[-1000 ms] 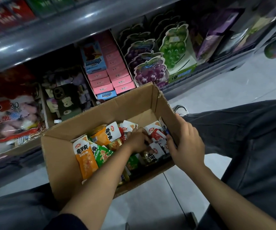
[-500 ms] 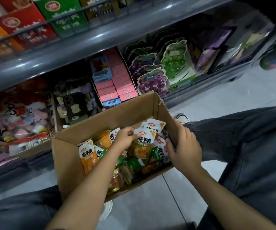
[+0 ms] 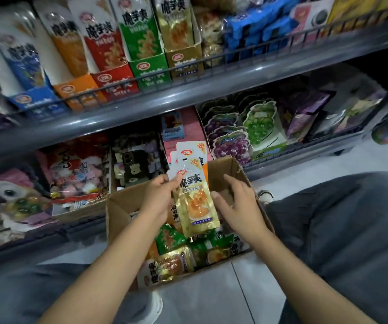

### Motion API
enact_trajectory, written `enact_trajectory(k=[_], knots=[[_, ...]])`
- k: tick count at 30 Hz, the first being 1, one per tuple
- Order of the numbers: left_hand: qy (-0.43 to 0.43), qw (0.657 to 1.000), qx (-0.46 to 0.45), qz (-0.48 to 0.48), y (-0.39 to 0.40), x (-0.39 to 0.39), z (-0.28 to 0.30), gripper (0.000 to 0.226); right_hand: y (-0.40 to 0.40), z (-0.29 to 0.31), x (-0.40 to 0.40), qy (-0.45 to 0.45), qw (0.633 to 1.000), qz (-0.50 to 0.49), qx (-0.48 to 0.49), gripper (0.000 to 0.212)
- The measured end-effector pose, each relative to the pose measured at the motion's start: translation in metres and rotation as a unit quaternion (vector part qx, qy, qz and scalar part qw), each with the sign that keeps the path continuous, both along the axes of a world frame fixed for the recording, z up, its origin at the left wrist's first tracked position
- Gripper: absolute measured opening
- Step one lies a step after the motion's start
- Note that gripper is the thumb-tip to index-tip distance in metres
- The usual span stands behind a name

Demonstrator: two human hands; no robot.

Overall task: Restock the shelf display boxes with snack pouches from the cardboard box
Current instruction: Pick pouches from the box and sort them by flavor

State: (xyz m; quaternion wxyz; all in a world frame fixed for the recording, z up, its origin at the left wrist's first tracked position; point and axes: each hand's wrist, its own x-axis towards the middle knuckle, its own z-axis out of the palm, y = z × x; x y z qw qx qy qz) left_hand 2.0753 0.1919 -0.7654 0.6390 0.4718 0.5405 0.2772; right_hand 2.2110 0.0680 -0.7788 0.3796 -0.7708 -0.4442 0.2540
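Pouches (image 3: 194,183) now raised between left fingers (image 3: 165,181)

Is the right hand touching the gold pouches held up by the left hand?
Cannot tell. In the head view the left hand grips the gold pouches; the right hand hangs open beside them, its thumb tip at their edge, with no plain contact or gap.

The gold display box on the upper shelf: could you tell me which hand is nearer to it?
Left. The left hand holds gold pouches raised toward the gold display box; the right hand sits lower over the cardboard box.
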Motion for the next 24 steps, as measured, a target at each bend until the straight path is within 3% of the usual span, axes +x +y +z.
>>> enact_trajectory(k=[3, 6, 11, 13, 15, 19, 24], knots=[[-0.024, 0.999, -0.006, 0.031, -0.004, -0.013, 0.028, 0.012, 0.018, 0.034, -0.017, 0.149, 0.985, 0.086, -0.018, 0.092], [-0.057, 0.998, -0.022, 0.027, -0.006, -0.026, 0.054, 0.015, 0.036, 0.057, -0.023, 0.179, 0.975, 0.121, -0.047, 0.064], [-0.158, 0.982, -0.099, -0.031, 0.000, -0.044, 0.079, 0.029, 0.062, 0.077, -0.023, 0.304, 0.939, 0.146, -0.065, 0.024], [-0.214, 0.966, -0.143, -0.018, 0.002, -0.046, 0.083, 0.023, 0.073, 0.081, -0.023, 0.313, 0.938, 0.132, -0.074, 0.020], [-0.260, 0.953, -0.157, -0.005, 0.005, -0.048, 0.084, 0.034, 0.083, 0.083, -0.020, 0.329, 0.935, 0.108, -0.074, 0.028], [-0.187, 0.977, -0.100, -0.003, 0.011, -0.051, 0.084, 0.050, 0.087, 0.083, -0.011, 0.367, 0.923, 0.097, -0.069, 0.030], [-0.122, 0.992, 0.003, 0.038, 0.010, -0.050, 0.085, 0.016, 0.080, 0.079, -0.015, 0.406, 0.898, 0.143, -0.089, 0.017]])
